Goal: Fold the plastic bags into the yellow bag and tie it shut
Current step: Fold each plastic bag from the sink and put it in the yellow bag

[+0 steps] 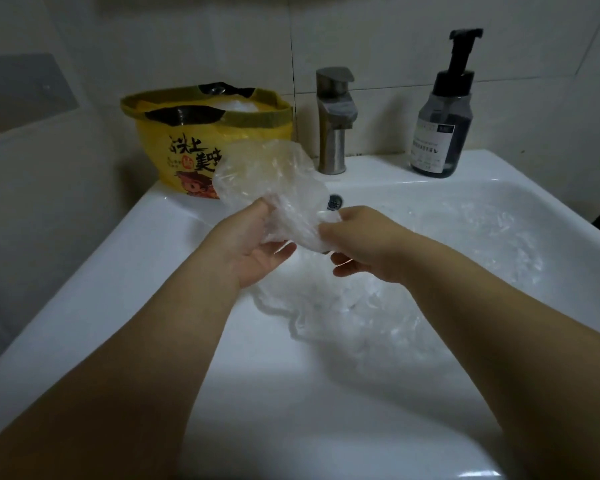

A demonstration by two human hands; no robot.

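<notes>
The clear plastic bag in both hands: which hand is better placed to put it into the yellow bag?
Probably the left hand: it holds the clear bag on the side nearer the open yellow bag. The right hand would cross over.

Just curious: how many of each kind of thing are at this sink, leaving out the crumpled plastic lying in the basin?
Yellow bag: 1
Clear plastic bag, held up: 1
Tap: 1
Pump bottle: 1
Total: 4
</notes>
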